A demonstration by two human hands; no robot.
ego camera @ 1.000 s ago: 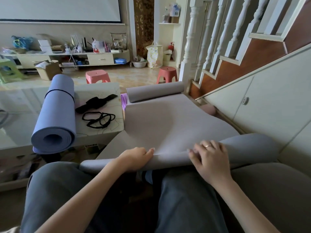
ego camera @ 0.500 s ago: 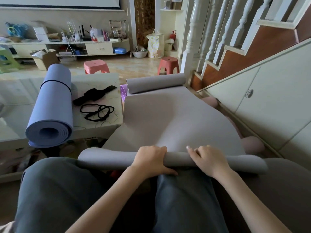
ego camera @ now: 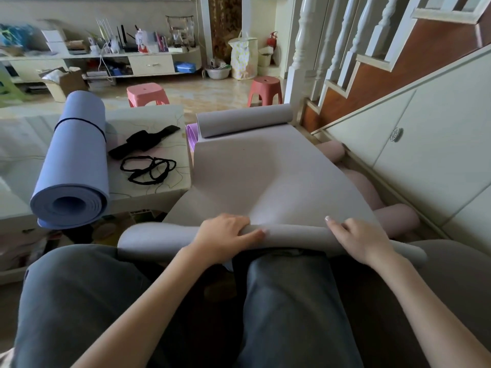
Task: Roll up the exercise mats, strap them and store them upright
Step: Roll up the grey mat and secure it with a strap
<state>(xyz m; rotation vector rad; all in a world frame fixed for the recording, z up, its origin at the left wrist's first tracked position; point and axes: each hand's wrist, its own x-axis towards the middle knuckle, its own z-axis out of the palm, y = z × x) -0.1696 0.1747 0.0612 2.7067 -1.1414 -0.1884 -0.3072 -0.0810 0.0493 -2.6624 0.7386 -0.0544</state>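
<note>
While the grey mat (ego camera: pixel 255 176) sprawls from the person's lap toward the stairs, a strapped blue mat (ego camera: pixel 75 166) lies on the counter (ego camera: pixel 148 123); both hands, left (ego camera: pixel 224 236) and right (ego camera: pixel 357 241), curl over the grey mat's near roll, set apart, beside loose black straps (ego camera: pixel 147 168)

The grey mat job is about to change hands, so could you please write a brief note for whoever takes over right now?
Hands: left hand and right hand both grip the near rolled end of the grey mat over the lap.
Things: the blue mat lies rolled and banded on the table; black straps lie beside it.
Done: blue mat rolled and strapped; grey roll started.
Left: finish rolling the grey mat, strap it, stand both mats upright.
</note>
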